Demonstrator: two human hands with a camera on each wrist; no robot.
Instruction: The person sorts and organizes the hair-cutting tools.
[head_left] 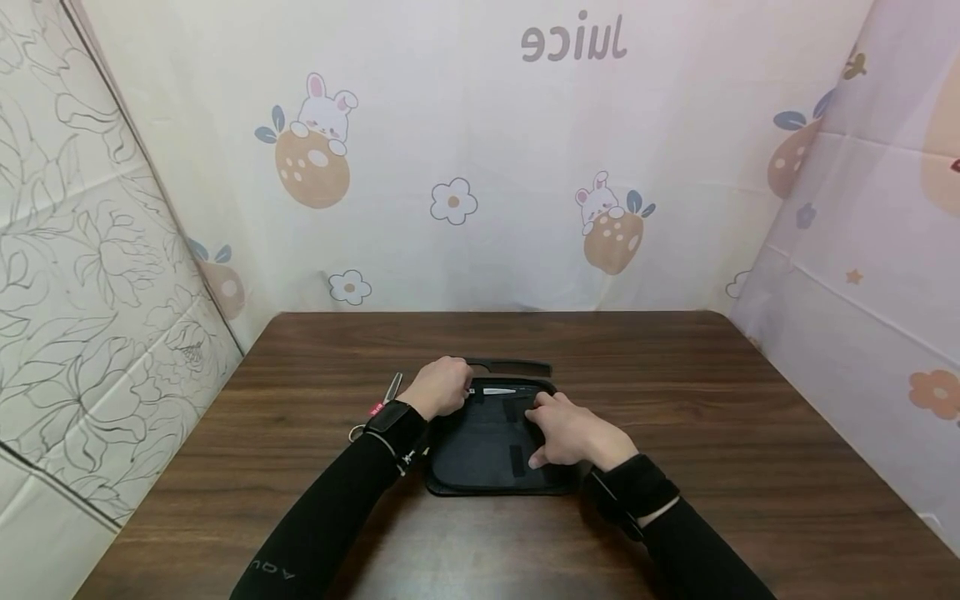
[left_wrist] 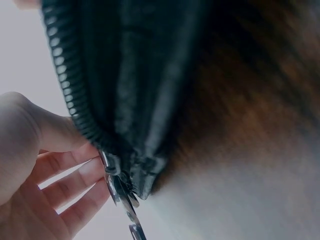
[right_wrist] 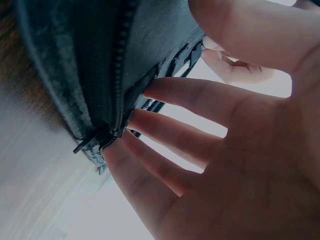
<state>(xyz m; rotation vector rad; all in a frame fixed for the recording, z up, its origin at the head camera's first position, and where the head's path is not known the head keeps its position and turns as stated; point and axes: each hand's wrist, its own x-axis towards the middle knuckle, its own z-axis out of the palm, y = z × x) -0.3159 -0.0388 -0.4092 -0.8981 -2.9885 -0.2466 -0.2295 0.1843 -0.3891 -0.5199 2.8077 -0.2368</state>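
A black zippered case (head_left: 480, 446) lies spread on the wooden table. Elastic loops line its far edge, where a slim pale tool (head_left: 498, 391) is tucked. At the far left corner, my left hand (head_left: 438, 387) has curled fingers pinching the near end of this tool; its tip is partly hidden. The left wrist view shows the zipper teeth (left_wrist: 62, 70) and a metal zip pull (left_wrist: 122, 195) beside that hand's fingers. My right hand (head_left: 572, 431) rests on the case's right side, its fingers (right_wrist: 175, 135) extended and touching the edge.
Behind the case lies a black comb (head_left: 513, 367). Scissors (head_left: 392, 390) with a red tag lie left of my left wrist. The wooden table (head_left: 675, 392) ends at a patterned curtain (head_left: 465, 258).
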